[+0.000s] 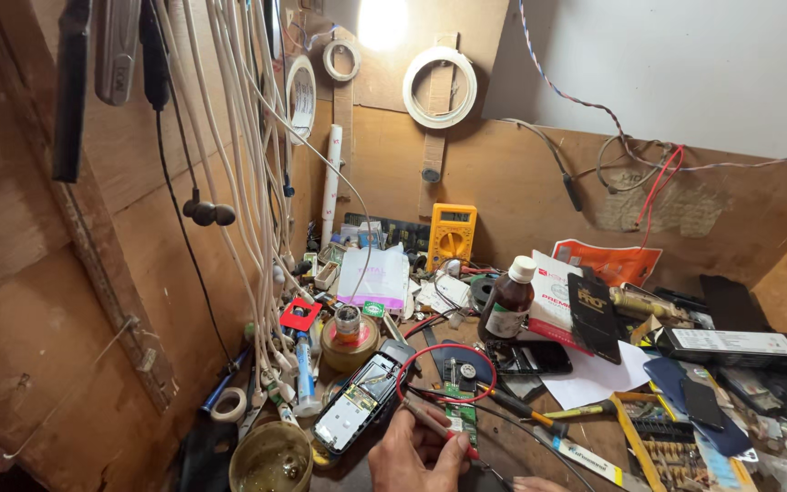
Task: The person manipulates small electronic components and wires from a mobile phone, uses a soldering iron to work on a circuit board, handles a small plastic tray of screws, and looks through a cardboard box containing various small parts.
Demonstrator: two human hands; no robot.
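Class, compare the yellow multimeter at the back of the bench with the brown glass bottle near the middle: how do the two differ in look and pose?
The yellow multimeter is a flat, boxy case leaning against the wooden back wall; the brown bottle is round and stands upright on the bench. The yellow multimeter has a dial and a small screen on its face; the brown bottle has a white cap and a pale label. The yellow multimeter stands farther back; the brown bottle is nearer the hands. Neither is touched by a hand.

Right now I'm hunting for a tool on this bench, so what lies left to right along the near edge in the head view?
Round tin → opened phone → left hand holding a probe → green circuit board → yellow-handled screwdriver.
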